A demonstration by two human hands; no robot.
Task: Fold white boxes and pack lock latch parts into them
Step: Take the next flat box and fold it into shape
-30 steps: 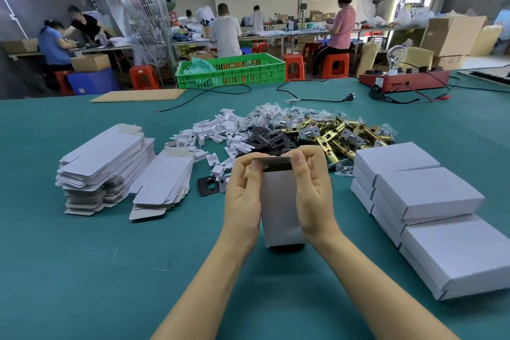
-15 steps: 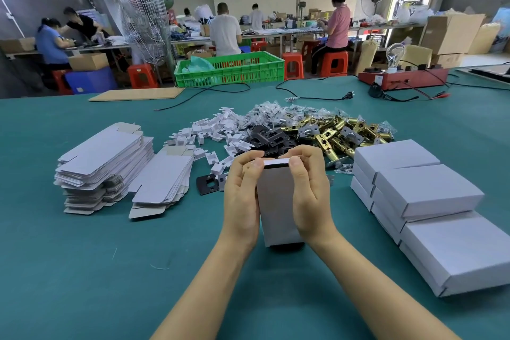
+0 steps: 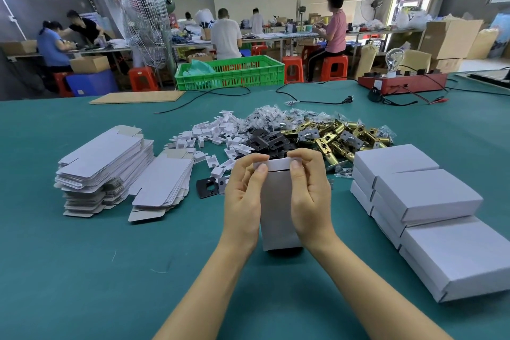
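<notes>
From the head camera, a white box (image 3: 277, 210) stands upright on its end on the green table (image 3: 82, 270), in front of the person. The left hand (image 3: 242, 199) and the right hand (image 3: 310, 196) curl round its two sides, thumbs pressing the top flap (image 3: 276, 164) down; it looks nearly closed, though the fingers hide its edges. Just behind lie black plates (image 3: 266, 142), brass latches (image 3: 339, 135) and small white pieces (image 3: 209, 138). Flat box blanks (image 3: 105, 163) are stacked to the left, and finished boxes (image 3: 425, 196) are piled to the right.
</notes>
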